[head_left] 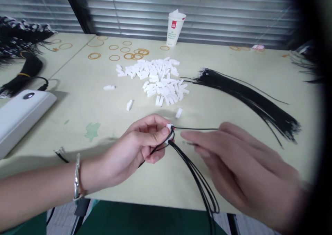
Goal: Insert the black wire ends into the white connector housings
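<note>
My left hand (pixel 147 140) pinches a small white plastic connector (pixel 169 127) between thumb and fingers. Several black wires (pixel 193 169) run from it and hang over the table's front edge, and others pass across the fingers of that hand. My right hand (pixel 241 162), smeared by motion, is just right of the connector with its fingers drawn together. A straight black wire (pixel 194 128) stretches from the connector to this hand. At its fingertips is a small blurred bit I cannot make out. Beyond the hands lies a heap of white connectors (pixel 158 79).
Black wires (pixel 249 96) lie bundled at right. Rubber bands (pixel 135 54) and a paper cup (pixel 175 29) are at the back. On the left are a white power bank (pixel 28 114) with a cable and banded black wires (pixel 28 67). Loose connectors (pixel 129 105) lie nearer me.
</note>
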`<state>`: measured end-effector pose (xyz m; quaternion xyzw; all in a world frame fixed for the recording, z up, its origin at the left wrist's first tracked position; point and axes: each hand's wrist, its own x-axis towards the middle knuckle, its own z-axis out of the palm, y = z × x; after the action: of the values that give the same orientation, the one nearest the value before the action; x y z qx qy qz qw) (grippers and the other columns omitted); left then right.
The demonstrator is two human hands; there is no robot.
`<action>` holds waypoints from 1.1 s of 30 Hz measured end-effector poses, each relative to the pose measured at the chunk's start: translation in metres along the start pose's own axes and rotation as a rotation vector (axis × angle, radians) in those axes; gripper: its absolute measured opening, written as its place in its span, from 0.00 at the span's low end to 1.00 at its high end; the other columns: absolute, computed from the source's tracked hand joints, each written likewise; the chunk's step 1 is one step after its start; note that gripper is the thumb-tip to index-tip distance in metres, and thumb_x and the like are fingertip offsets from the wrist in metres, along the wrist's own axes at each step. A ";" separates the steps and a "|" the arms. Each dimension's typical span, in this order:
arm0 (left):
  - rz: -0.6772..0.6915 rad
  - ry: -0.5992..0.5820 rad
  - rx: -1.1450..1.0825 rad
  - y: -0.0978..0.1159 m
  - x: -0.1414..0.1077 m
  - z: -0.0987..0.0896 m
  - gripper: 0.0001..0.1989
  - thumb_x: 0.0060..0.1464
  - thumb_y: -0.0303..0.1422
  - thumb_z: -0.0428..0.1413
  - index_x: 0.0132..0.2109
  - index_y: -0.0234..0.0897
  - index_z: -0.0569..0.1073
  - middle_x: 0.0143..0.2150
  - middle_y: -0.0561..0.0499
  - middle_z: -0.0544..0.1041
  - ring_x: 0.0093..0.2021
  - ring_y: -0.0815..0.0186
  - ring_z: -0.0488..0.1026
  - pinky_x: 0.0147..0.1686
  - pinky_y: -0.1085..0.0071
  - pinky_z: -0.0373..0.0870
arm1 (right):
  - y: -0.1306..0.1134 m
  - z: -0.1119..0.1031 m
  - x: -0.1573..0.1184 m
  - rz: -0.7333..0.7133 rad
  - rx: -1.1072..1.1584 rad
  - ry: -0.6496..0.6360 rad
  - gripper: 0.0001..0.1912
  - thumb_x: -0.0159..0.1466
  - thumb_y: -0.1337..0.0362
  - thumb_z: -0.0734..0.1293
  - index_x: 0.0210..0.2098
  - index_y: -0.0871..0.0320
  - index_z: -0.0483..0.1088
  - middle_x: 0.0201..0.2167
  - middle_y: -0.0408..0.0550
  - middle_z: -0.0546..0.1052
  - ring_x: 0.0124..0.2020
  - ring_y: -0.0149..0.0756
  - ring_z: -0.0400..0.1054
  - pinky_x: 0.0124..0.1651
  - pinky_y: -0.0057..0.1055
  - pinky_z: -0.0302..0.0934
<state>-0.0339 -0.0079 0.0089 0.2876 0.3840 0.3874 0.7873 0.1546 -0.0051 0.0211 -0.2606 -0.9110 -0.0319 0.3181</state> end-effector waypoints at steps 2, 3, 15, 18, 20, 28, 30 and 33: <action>-0.042 -0.037 0.002 0.000 0.000 0.000 0.03 0.55 0.29 0.54 0.35 0.35 0.66 0.27 0.57 0.60 0.17 0.82 0.56 0.18 0.80 0.46 | 0.004 0.003 0.003 0.079 0.042 -0.004 0.10 0.62 0.77 0.59 0.40 0.65 0.68 0.21 0.42 0.67 0.21 0.27 0.57 0.25 0.28 0.57; -0.063 -0.056 -0.001 0.000 0.001 0.000 0.03 0.55 0.29 0.54 0.36 0.34 0.66 0.28 0.56 0.61 0.17 0.82 0.56 0.18 0.79 0.45 | 0.006 0.003 0.003 0.104 0.027 -0.008 0.08 0.62 0.75 0.60 0.39 0.63 0.68 0.19 0.40 0.65 0.19 0.27 0.56 0.24 0.27 0.56; -0.167 -0.151 -0.104 -0.001 -0.002 -0.003 0.02 0.55 0.29 0.54 0.37 0.36 0.67 0.28 0.55 0.65 0.17 0.82 0.56 0.17 0.80 0.46 | 0.006 -0.005 0.002 0.077 -0.033 0.026 0.04 0.58 0.74 0.66 0.32 0.60 0.67 0.23 0.41 0.71 0.22 0.28 0.61 0.26 0.33 0.55; -0.170 -0.148 -0.111 -0.001 -0.001 -0.002 0.02 0.56 0.28 0.54 0.36 0.35 0.67 0.28 0.55 0.64 0.16 0.82 0.56 0.17 0.81 0.46 | 0.009 -0.005 0.000 0.021 -0.025 0.020 0.06 0.57 0.76 0.67 0.35 0.63 0.69 0.24 0.43 0.72 0.24 0.29 0.62 0.28 0.34 0.56; -0.172 -0.143 -0.119 -0.001 -0.001 -0.001 0.02 0.56 0.28 0.54 0.36 0.35 0.67 0.28 0.55 0.64 0.16 0.82 0.56 0.17 0.81 0.47 | 0.011 -0.006 -0.002 -0.016 -0.033 -0.002 0.07 0.57 0.75 0.67 0.36 0.65 0.70 0.25 0.44 0.72 0.25 0.30 0.63 0.29 0.35 0.57; -0.172 -0.144 -0.099 -0.001 -0.003 0.000 0.02 0.55 0.28 0.54 0.36 0.35 0.66 0.28 0.55 0.64 0.16 0.83 0.56 0.16 0.82 0.47 | 0.010 -0.008 -0.002 -0.068 -0.099 -0.010 0.05 0.58 0.74 0.67 0.35 0.64 0.70 0.25 0.45 0.74 0.26 0.33 0.63 0.30 0.36 0.57; -0.163 -0.142 -0.097 -0.001 -0.003 0.000 0.02 0.55 0.28 0.54 0.36 0.35 0.66 0.27 0.56 0.63 0.16 0.83 0.56 0.16 0.82 0.48 | 0.009 -0.008 -0.001 -0.087 -0.113 -0.009 0.05 0.57 0.73 0.68 0.35 0.64 0.70 0.24 0.45 0.75 0.26 0.33 0.64 0.30 0.36 0.58; -0.148 -0.150 -0.080 -0.002 -0.004 -0.001 0.02 0.56 0.28 0.53 0.36 0.36 0.66 0.25 0.57 0.61 0.16 0.82 0.57 0.16 0.82 0.48 | 0.010 -0.008 -0.001 -0.124 -0.132 0.016 0.06 0.56 0.74 0.70 0.34 0.63 0.71 0.24 0.44 0.76 0.26 0.33 0.64 0.29 0.35 0.58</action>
<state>-0.0353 -0.0119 0.0079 0.2551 0.3283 0.3207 0.8510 0.1647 0.0013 0.0259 -0.2235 -0.9187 -0.1135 0.3051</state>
